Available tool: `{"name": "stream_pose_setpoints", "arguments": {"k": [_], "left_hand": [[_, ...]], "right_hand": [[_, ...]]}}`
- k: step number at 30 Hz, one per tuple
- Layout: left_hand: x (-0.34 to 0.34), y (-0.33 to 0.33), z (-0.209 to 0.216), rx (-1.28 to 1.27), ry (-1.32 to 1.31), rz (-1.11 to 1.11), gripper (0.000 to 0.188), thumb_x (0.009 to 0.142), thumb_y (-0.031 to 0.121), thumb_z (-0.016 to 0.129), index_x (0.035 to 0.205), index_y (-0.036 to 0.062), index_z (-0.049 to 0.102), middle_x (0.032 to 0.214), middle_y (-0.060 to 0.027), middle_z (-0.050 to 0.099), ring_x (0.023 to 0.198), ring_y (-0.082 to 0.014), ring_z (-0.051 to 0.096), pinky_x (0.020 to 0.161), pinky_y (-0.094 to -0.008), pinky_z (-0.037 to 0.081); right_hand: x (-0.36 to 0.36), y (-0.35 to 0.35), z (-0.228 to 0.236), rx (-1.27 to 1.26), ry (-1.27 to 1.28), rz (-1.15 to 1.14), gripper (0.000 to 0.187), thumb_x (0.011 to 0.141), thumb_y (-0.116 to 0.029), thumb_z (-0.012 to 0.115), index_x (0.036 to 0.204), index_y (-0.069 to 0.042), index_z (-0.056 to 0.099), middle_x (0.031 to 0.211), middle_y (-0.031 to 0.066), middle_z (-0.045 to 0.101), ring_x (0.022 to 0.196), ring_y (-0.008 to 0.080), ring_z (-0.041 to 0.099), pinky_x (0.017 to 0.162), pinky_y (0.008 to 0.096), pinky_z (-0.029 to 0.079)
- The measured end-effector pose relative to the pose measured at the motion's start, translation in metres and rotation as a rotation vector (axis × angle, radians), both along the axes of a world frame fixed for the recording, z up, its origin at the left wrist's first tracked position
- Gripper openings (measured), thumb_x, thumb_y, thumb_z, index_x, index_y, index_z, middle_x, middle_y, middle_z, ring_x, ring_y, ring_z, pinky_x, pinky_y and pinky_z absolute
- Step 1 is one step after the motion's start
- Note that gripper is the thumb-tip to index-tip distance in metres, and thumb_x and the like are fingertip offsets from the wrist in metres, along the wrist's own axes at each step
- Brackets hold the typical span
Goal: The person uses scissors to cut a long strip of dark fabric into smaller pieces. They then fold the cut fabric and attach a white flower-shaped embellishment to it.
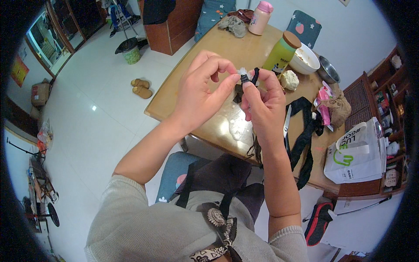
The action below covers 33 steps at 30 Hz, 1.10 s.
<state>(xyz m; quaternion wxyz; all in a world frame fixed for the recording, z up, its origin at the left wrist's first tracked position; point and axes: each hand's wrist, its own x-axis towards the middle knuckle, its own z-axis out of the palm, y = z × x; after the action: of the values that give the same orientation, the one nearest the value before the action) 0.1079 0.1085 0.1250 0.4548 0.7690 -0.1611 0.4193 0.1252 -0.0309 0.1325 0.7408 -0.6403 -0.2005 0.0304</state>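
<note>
Over the near part of the table, my right hand (267, 98) grips a small gathered piece of black cloth (245, 79) between thumb and fingers. A white fluffy tuft (242, 71) sticks out at the top of it. My left hand (201, 89) meets it from the left, thumb and index fingertip pinched together right beside the tuft. Whatever lies in that pinch is too small to tell. Below the hands, dark cloth and thin cords hang near the table edge. To the right of my right hand lie scissors (286, 122) and a long black cloth strip (302, 144).
On the wooden table (174, 83) stand a green jar (283, 53), a pink bottle (260, 18), a white bowl (305, 60) and a steel bowl (328, 70). A white ball of stuffing (289, 80), a pink packet (324, 102) and a white bag (355, 153) are at the right.
</note>
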Motion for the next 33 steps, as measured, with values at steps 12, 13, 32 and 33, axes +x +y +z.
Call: {"name": "stream_pose_setpoints", "arguments": {"k": [12, 13, 32, 33], "left_hand": [[-0.004, 0.003, 0.007, 0.149, 0.176, -0.068, 0.008, 0.077, 0.005, 0.058, 0.081, 0.0007, 0.052, 0.078, -0.0056, 0.047, 0.069, -0.0137, 0.045, 0.06, -0.0233, 0.037], [-0.004, 0.003, 0.005, 0.141, 0.159, -0.061, 0.01, 0.077, 0.007, 0.058, 0.082, 0.0015, 0.051, 0.079, -0.0061, 0.047, 0.067, -0.015, 0.047, 0.059, -0.0252, 0.039], [-0.006, 0.005, 0.005, 0.018, 0.275, -0.266, 0.007, 0.076, 0.007, 0.058, 0.076, 0.0023, 0.054, 0.074, -0.0015, 0.047, 0.068, -0.0084, 0.043, 0.061, -0.0212, 0.036], [-0.006, 0.004, 0.005, 0.012, 0.289, -0.279, 0.007, 0.077, 0.007, 0.058, 0.076, 0.0023, 0.053, 0.074, -0.0014, 0.046, 0.068, -0.0082, 0.043, 0.061, -0.0212, 0.036]], "right_hand": [[-0.001, 0.001, -0.005, -0.041, -0.042, -0.005, 0.018, 0.083, -0.008, 0.052, 0.1, -0.005, 0.047, 0.072, 0.0014, 0.053, 0.055, 0.0042, 0.048, 0.045, 0.0181, 0.04], [-0.002, 0.0, -0.003, -0.061, -0.039, 0.013, 0.018, 0.084, -0.011, 0.051, 0.1, -0.005, 0.047, 0.072, 0.002, 0.053, 0.055, 0.0045, 0.048, 0.045, 0.0183, 0.04], [0.006, -0.009, 0.001, 0.127, 0.252, 0.263, 0.022, 0.084, -0.027, 0.049, 0.086, -0.005, 0.052, 0.065, 0.0041, 0.052, 0.045, 0.0075, 0.043, 0.037, 0.0196, 0.033], [0.006, -0.008, 0.001, 0.124, 0.254, 0.255, 0.022, 0.084, -0.027, 0.049, 0.085, -0.005, 0.052, 0.065, 0.0041, 0.052, 0.045, 0.0076, 0.043, 0.037, 0.0197, 0.033]]}}
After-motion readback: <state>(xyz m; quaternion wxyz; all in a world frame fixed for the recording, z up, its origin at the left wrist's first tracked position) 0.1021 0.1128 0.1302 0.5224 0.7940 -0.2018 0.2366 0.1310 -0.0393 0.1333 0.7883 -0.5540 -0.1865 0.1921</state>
